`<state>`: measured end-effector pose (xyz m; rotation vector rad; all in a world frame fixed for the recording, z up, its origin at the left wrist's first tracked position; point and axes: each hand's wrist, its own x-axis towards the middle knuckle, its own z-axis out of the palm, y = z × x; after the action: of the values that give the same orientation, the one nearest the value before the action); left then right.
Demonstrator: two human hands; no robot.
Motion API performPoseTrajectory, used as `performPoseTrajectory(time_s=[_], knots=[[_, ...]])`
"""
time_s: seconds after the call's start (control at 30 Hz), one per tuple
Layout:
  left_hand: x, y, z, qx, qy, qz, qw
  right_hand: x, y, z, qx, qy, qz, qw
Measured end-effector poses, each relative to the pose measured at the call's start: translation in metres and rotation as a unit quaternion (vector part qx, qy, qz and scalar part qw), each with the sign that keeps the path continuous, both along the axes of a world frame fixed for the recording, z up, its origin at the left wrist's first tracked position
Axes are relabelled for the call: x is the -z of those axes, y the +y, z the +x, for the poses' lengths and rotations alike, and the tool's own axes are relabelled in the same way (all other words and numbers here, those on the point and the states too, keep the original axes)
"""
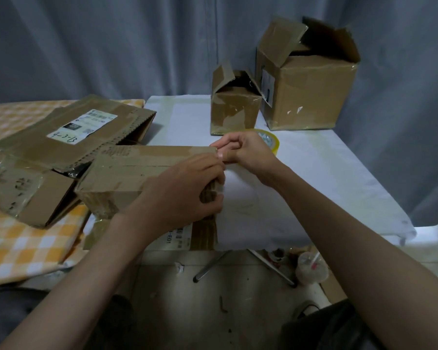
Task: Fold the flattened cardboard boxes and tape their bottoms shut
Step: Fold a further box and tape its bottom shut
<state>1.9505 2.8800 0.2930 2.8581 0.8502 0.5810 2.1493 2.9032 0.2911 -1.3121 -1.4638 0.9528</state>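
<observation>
A folded brown cardboard box (127, 170) lies on its side at the white table's near left edge, its taped face up. My left hand (187, 188) grips the box's right end, fingers curled over the corner. My right hand (240, 150) pinches something small at the box's top right corner, likely a tape end; the tape itself is too clear to make out. A yellow-rimmed roll of clear tape (269, 140) lies just behind my right hand, mostly hidden by it.
Flattened boxes (71, 137) are stacked on a yellow checked cloth (23, 246) at the left. Two upright boxes, a small one (234, 107) and a large one (309, 94), stand at the back of the white table (314, 178). Grey curtain behind.
</observation>
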Motion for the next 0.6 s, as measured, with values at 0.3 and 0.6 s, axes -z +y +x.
performPoseTrajectory(time_s=[0.3,0.6], knots=[[0.000,0.000,-0.004,0.039,0.029,0.002,0.999,-0.012,-0.005,-0.004,-0.003,-0.006,-0.033,0.999],[0.004,-0.011,-0.003,-0.021,-0.106,0.096,0.989,0.007,-0.008,-0.046,0.000,-0.187,0.005,0.982]])
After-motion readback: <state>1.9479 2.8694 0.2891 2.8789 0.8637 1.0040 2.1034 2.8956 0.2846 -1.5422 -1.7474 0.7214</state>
